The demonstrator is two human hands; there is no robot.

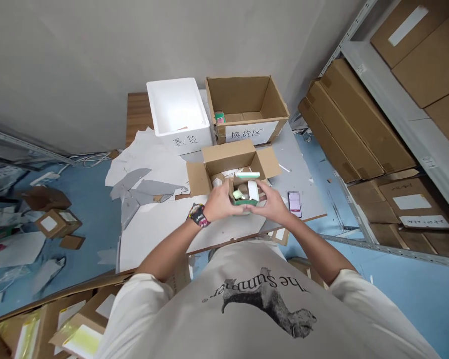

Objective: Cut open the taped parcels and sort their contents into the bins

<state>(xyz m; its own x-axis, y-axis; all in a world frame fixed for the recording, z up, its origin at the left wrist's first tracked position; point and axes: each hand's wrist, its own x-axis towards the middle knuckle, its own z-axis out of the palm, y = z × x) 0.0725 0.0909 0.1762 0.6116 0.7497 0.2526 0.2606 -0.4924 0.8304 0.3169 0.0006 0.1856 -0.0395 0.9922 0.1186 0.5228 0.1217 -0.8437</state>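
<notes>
Between my hands is a small green-and-white box [246,202] with its top flaps standing up; what lies inside is too small to make out. My left hand [221,203], with a patterned band at the wrist, is closed around its left side. On the opposite side, my right hand [274,203] grips the same box. Just behind it stands an open cardboard carton [197,178] with flaps spread, holding pale papers or packing. The small box partly hides the carton's front.
A white foam box [185,144] and a larger open cardboard box [280,122], both with handwritten labels, stand at the back of the table. A phone [295,204] lies at the right. Torn paper sheeting [130,154] covers the left. Shelves of cartons [359,119] rise on the right.
</notes>
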